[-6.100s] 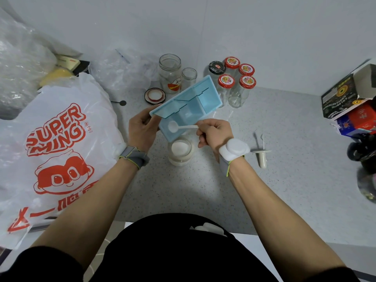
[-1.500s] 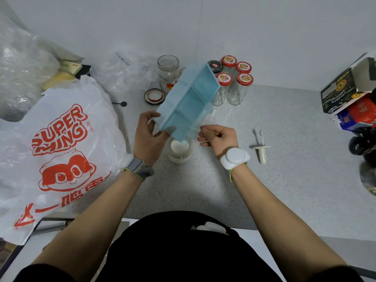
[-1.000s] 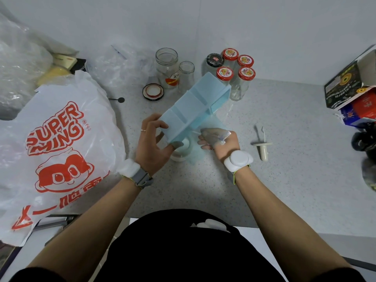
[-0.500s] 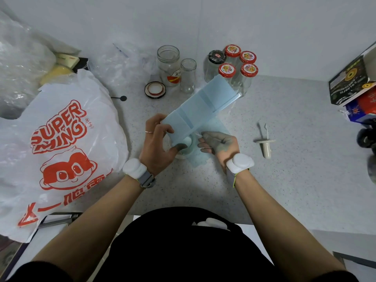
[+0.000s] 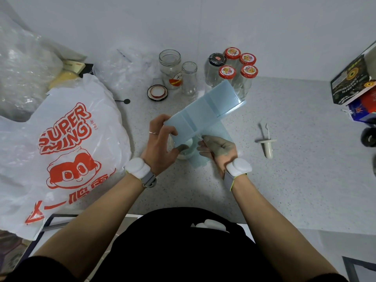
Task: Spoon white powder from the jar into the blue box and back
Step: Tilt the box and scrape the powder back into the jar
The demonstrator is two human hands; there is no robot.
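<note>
**Blue box tipped over the powder jar**

Grey speckled countertop (image 5: 284,180) fills the view, backed by a plain pale wall. On its left lies a big white plastic bag (image 5: 67,147) with red lettering and a cartoon face; behind it sit crumpled clear plastic wrappings (image 5: 22,78).

Both bare forearms reach in from the bottom edge, each with a white device strapped at the wrist. Between the hands, the blue box (image 5: 203,117) is held above the counter, turned so its underside faces the camera, its far end pointing up and right toward the back jars. Its translucent hinged lid (image 5: 211,143) hangs down in front of the right hand.

The left hand (image 5: 160,147) is closed around the box's near-left end, fingers on the upper edge, thumb underneath. The right hand (image 5: 219,149), seen partly through the lid, has its fingers curled together, pinching a thin white handle beside the box's lower edge; whether that is the spoon I cannot tell for sure.

Directly under the box's low end stands the jar (image 5: 186,153) with white powder showing inside, mostly hidden by the box and the left thumb.

At the back stand two open empty glass jars (image 5: 171,68), a cluster of lidded jars (image 5: 234,72) with red caps and one black cap, and a loose lid (image 5: 157,93) lying flat. Well to the right of the hands lies a small white plastic tool (image 5: 268,145). Printed cartons (image 5: 354,82) are stacked at the right edge.
</note>
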